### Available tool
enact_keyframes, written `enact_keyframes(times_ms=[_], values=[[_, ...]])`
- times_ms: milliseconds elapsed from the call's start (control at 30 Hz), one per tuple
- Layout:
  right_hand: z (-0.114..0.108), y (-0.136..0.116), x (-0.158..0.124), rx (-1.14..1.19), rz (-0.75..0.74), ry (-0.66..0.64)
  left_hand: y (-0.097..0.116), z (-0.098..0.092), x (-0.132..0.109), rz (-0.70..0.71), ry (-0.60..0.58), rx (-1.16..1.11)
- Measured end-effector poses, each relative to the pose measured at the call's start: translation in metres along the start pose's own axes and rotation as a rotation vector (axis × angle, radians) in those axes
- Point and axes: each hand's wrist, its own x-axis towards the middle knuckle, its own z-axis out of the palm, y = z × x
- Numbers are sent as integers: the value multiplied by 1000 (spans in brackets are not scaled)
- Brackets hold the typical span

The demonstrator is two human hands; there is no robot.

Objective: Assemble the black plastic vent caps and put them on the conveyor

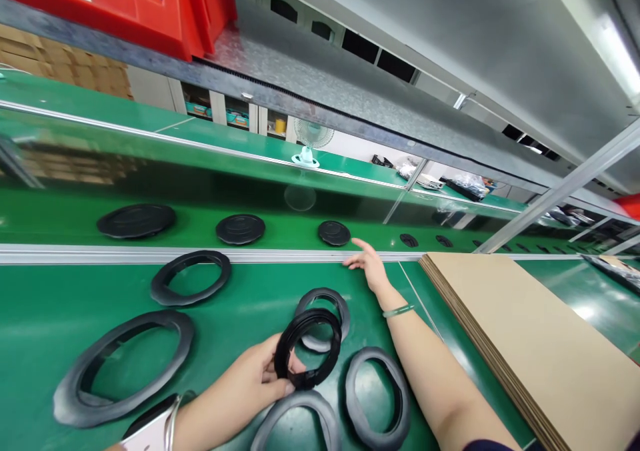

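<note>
**Head view: two hands at a green bench with rubber rings**

Head view, looking forward and down across a green bench (45,324). The left hand (253,381) grips a black ring (313,316) by its lower left rim, thumb on the near face and fingers curled behind. The ring is lifted off the bench and tilted toward the camera. Its upper edge overlaps a grey ring (323,294) lying flat behind it.

The right hand (369,266) reaches forward with fingers spread and nothing in it. Its fingertips rest at the metal rail (100,256) that separates the bench from the belt (55,221). A green bracelet (399,311) circles the right wrist, and a white band (150,431) the left.

Four more rings lie flat on the bench:
- a second grey ring (401,408), between the two forearms
- a third grey ring (300,402), just below the left hand and partly cut off by the frame
- a large ring (67,398), at the left
- a dark ring (186,299), near the rail

On the belt, black discs stand in a row. A large disc (136,220) is at the left, a middle disc (240,228) comes next, and a small disc (334,232) is just beyond the right hand's fingertips. Further discs trail away to the right.

A stack of cardboard sheets (525,351) lies on the bench beside the right forearm. A red bin (125,11) sits on the shelf overhead.
</note>
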Motion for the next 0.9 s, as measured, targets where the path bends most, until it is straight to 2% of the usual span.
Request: enact_keyframes(times_ms=[133, 200, 267, 467, 567, 700, 900], values=[[-60, 23, 29, -227, 46, 506, -5, -2, 0, 8, 2, 21], [-90, 35, 39, -358, 93, 654, -6, -2, 0, 6, -2, 19], [-112, 47, 47, -483, 121, 729, -7, -2, 0, 0, -4, 2], [-140, 77, 75, -744, 133, 737, -9, -2, 4, -13, 18, -74], [-155, 90, 90, -796, 179, 723, -12, -2, 6, -12, 30, -114], [-173, 106, 105, -823, 242, 641, -16, -2, 8, -13, 50, -121], [-174, 110, 105, -860, 127, 529, -22, -3, 9, 16, 52, -154]])
